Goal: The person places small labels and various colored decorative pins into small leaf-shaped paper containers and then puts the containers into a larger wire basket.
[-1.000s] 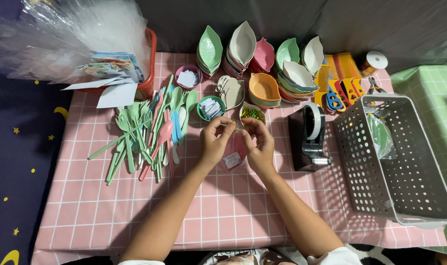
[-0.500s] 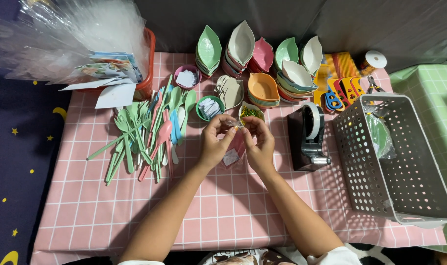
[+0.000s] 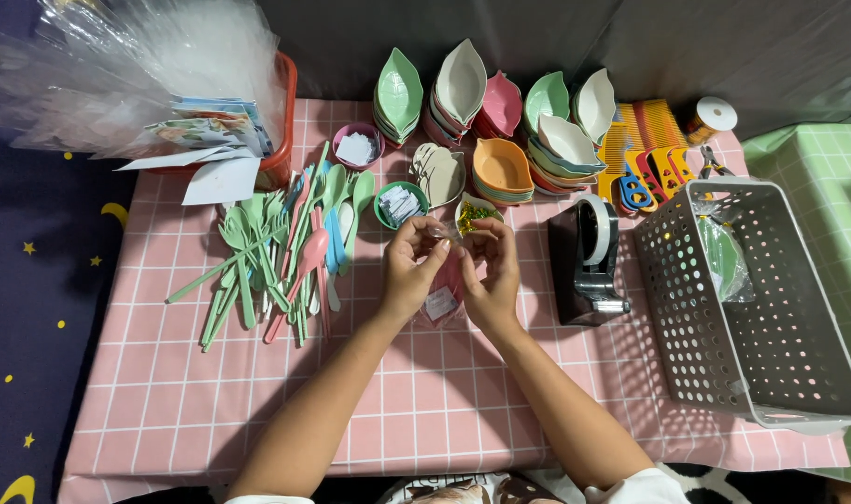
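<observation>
Both hands (image 3: 449, 271) around pink packet (image 3: 441, 297)

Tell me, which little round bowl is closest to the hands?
The small bowl of yellow-green bits, just above the right hand; the other two sit farther left.

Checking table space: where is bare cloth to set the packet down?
Bare pink cloth lies along the near edge, between the spoon pile and the grey basket, on both sides of the forearms. The far half is crowded: leaf dishes, small bowls, tape dispenser.
</observation>
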